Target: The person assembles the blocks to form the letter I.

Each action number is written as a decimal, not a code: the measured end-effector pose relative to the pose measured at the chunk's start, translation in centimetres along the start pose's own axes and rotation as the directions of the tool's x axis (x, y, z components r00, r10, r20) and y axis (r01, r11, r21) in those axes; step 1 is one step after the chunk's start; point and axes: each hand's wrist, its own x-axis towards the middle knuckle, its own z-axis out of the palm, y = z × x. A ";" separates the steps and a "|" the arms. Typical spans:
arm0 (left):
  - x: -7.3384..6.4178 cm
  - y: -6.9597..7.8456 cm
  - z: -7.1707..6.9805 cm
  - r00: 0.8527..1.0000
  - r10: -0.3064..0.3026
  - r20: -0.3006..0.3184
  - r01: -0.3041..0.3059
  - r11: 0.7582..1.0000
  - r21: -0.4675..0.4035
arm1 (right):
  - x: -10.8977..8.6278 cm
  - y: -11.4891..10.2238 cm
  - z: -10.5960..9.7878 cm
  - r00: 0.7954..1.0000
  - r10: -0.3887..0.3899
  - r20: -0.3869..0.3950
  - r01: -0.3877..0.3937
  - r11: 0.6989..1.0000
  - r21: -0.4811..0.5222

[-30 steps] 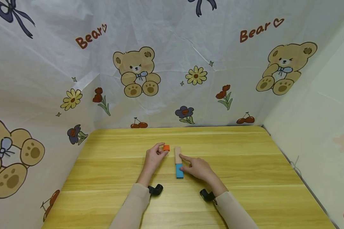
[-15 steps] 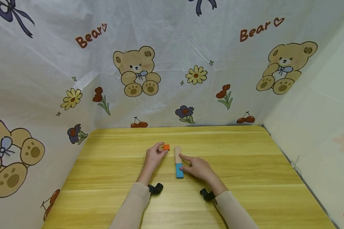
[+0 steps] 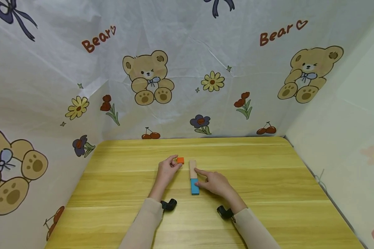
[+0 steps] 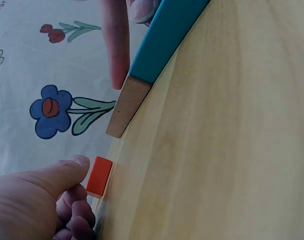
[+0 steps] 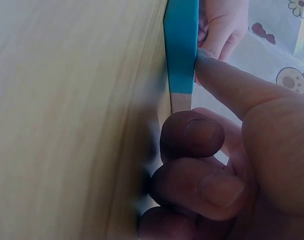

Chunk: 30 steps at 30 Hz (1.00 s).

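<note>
On the table a plain wooden block [image 3: 193, 169] and a blue block [image 3: 194, 186] lie end to end in a line, the wooden one farther away. My right hand [image 3: 216, 183] is beside them. Its index fingertip touches the wooden block, and its thumb rests against the blue block [image 5: 182, 47]; the other fingers are curled under. Left of the line lies a small orange block [image 3: 180, 160]. My left hand [image 3: 167, 170] has its thumb and index finger at the near and far edges of the orange block [image 4: 99, 176]; the index finger is hidden in the left wrist view.
The wood-grain table [image 3: 261, 193] runs back to a patterned bear-print cloth [image 3: 180, 114]. A pale wall panel [image 3: 339, 138] stands at the right. Black wrist cameras sit on both forearms, and a thin cord lies along the right table edge.
</note>
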 end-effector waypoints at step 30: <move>1.2 0.3 -0.3 0.996 -0.083 0.020 0.082 0.996 0.028 | -0.1 0.0 -0.2 1.000 -0.016 -0.001 0.016 1.000 0.014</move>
